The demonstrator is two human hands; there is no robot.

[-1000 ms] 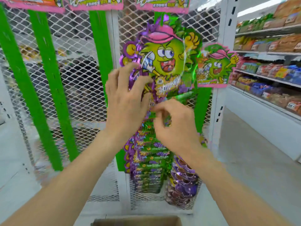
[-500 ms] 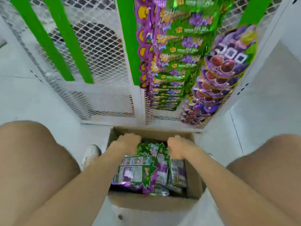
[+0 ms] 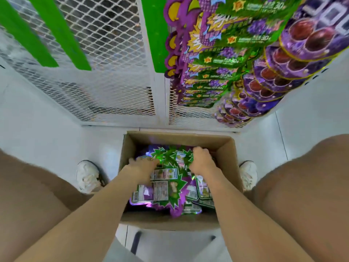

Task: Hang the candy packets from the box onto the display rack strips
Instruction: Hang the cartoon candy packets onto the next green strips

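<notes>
Thighs spread wide: left thigh [image 3: 28, 195] at 8 o'clock, right thigh [image 3: 302, 182] at 4 o'clock, crowding both sides. Forearms run down between them into an open cardboard box [image 3: 229, 167] on the floor.

Box edges: near wall at 6 o'clock. Far wall at 12 o'clock, a thin band of floor short of the rack base. Side walls near the white shoes, left shoe [image 3: 87, 176] at 9 o'clock, right shoe [image 3: 248, 173] at 3 o'clock. Narrow floor gap each side.

Candy packets [image 3: 162, 190] in the box: loose heap, backs up, jagged green edges, purple film, labels and a barcode showing. Dark room behind the heap along the far wall.

Left hand [image 3: 142, 165]: 10 o'clock side of the heap, lying on the packets, smeared by motion; cannot tell whether it grips. Right hand [image 3: 201, 161]: at 1 o'clock, fingers curled over the jagged tops of several packets, gripping them.

Floor [image 3: 43, 125]: glossy white tile, joints visible at 2 o'clock.

Display rack [image 3: 105, 69]: white mesh panels in a white frame, base rail at 12 o'clock. Green strips [image 3: 60, 35] slant down the mesh at 11 o'clock, open mesh below their ends. Another strip at 12 o'clock. Touching its right edge, a green-and-purple column [image 3: 217, 59] of overlapping hung packets. Just beside that, at 1 o'clock, a round purple column [image 3: 279, 72], its lowest packets ending just above the base rail.
</notes>
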